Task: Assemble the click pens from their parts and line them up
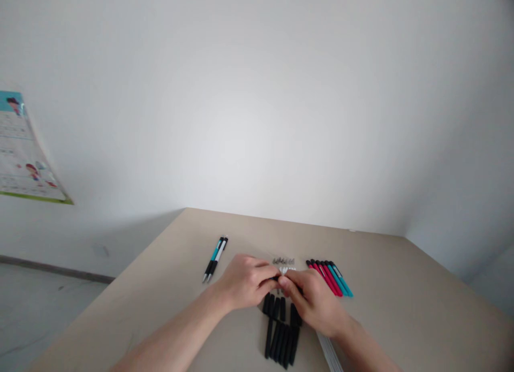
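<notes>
My left hand (246,282) and my right hand (315,298) meet over the middle of the table, fingertips nearly touching. Pinched between the left fingers is a dark pen part (276,278), mostly covered. The right thumb and fingers are closed too, on a dark piece that is mostly hidden; whether both are one part I cannot tell. Below the hands lie short black pen grips (277,308) and a row of longer black pen tubes (282,344). Just beyond the fingers are small springs (283,260) and small white pieces (287,269), partly hidden.
Two whole pens (214,259), one teal and one white, lie left of my hands. Red and teal pen barrels (331,278) form a row at the right. Thin white sticks (330,353) lie under my right forearm. The beige table (377,275) meets a white wall behind.
</notes>
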A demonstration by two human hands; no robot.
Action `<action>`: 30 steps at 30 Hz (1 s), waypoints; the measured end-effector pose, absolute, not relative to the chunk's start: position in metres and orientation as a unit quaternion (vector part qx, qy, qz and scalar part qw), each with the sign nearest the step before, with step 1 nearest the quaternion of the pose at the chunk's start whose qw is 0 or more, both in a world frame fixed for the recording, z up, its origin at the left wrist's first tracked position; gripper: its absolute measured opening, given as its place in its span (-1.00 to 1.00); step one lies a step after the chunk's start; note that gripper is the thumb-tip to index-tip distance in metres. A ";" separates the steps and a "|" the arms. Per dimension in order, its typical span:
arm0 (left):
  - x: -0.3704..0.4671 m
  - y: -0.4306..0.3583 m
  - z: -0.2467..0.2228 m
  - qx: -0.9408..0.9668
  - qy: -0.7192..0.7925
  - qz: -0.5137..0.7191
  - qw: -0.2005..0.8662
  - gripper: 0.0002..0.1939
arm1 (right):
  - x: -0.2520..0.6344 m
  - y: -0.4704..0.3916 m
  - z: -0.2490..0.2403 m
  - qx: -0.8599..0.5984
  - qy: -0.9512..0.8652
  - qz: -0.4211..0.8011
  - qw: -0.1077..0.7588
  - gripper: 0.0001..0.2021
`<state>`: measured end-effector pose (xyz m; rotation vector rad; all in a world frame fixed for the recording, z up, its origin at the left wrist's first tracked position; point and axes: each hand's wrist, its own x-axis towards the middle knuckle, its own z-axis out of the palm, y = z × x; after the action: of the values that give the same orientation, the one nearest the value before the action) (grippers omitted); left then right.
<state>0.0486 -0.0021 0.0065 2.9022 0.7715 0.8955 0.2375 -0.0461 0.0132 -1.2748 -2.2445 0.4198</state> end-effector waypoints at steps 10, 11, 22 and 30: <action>0.046 -0.001 0.012 0.916 0.327 0.231 0.040 -0.76 | 0.257 -0.034 0.009 -0.577 -0.750 0.062 0.317 -0.56; 0.046 0.000 0.012 0.913 0.339 0.221 0.044 -0.75 | 0.257 -0.032 0.008 -0.588 -0.746 0.052 0.308 -0.59; 0.046 0.003 0.011 0.891 0.399 0.195 0.093 -0.77 | 0.262 -0.024 0.000 -0.656 -0.710 0.071 0.246 -0.81; 0.046 0.003 0.010 0.891 0.407 0.180 0.095 -0.74 | 0.265 -0.021 -0.005 -0.651 -0.715 0.066 0.247 -0.81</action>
<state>0.0457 0.0031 0.0095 2.6403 1.2054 0.5328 0.2653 -0.0209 -0.0053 -1.7742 -1.9507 0.1803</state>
